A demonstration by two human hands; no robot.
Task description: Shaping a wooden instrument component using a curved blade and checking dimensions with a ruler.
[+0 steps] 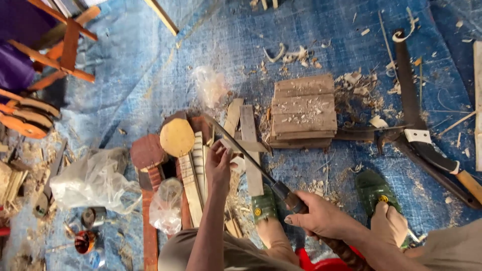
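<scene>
So there's a long knife (246, 153) with a thin dark blade, lying at a slant from upper left down to lower right. Its tip sits up near the round yellowish wooden disc and its dark handle is down by the green sandals. The blade looks narrow and a bit worn, handle darker and thicker than the steel. Under the blade is a small flat wood slat (247, 146), pale tan, lying roughly flat and crosswise to the blade, touching it. It sits on top of a bunch of similar pale strips laid lengthwise on the blue tarp, with shavings all around.
</scene>
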